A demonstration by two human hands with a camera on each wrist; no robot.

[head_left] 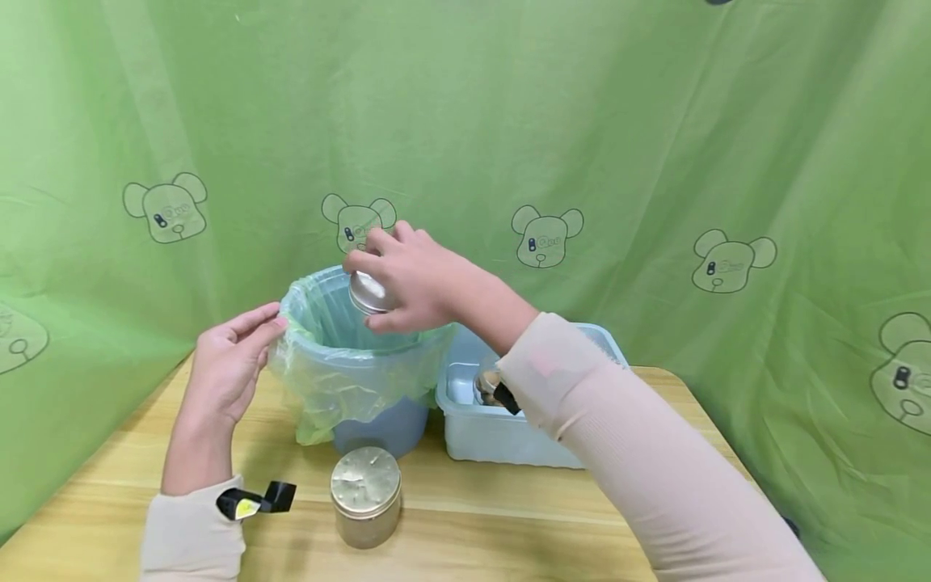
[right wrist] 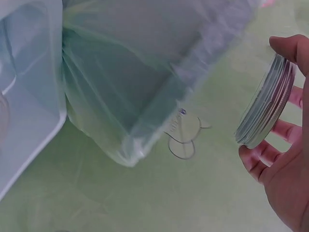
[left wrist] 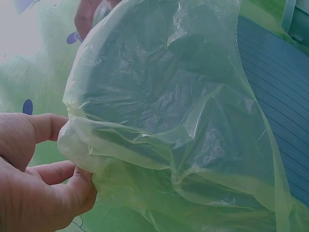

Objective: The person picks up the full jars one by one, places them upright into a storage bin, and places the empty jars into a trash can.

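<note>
A blue bin [head_left: 385, 424] stands on the table, its rim covered by a thin green plastic bag [head_left: 356, 392] that hangs down outside. At the left of the rim, my left hand [head_left: 225, 368] pinches the bag's edge between thumb and fingers; the left wrist view shows the bag [left wrist: 193, 145] bunched there. Above the bin's opening, my right hand [head_left: 422, 279] grips a round silvery lid [head_left: 368, 293] by its edge, tilted. The right wrist view shows the lid [right wrist: 265, 104] side-on between thumb and fingers. A metal tin [head_left: 367, 501] with a dented silvery top stands before the bin.
A light blue plastic basket [head_left: 509, 440] stands right of the bin. Something clear with brown contents [head_left: 486, 384] lies in it, partly hidden by my right wrist. A green curtain [head_left: 465, 121] with bear-head drawings hangs behind the wooden table [head_left: 451, 533].
</note>
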